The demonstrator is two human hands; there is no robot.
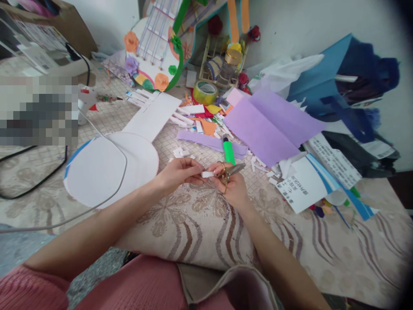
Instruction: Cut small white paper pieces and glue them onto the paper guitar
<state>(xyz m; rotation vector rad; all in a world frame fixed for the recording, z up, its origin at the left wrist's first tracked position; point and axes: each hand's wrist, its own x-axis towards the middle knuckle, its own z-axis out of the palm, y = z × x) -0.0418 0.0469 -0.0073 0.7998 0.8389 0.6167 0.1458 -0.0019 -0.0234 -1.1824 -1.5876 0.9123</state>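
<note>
My left hand (179, 172) pinches a small white piece of foam or card (207, 174) between thumb and fingers. My right hand (232, 187) is wrapped round the handles of a pair of small gold scissors (229, 171), whose blades point right, just beside the white piece. Both hands meet above a patterned beige cushion (200, 228) on my lap. A white guitar-shaped foam cutout (106, 165) lies to the left of my hands.
Purple paper sheets (267, 125), a green marker (229, 150), a roll of yellow tape (204, 91), paper scraps and a printed leaflet (303, 185) lie beyond my hands. A decorated guitar model (155, 47) leans at the back. Cables (97, 202) cross the left side.
</note>
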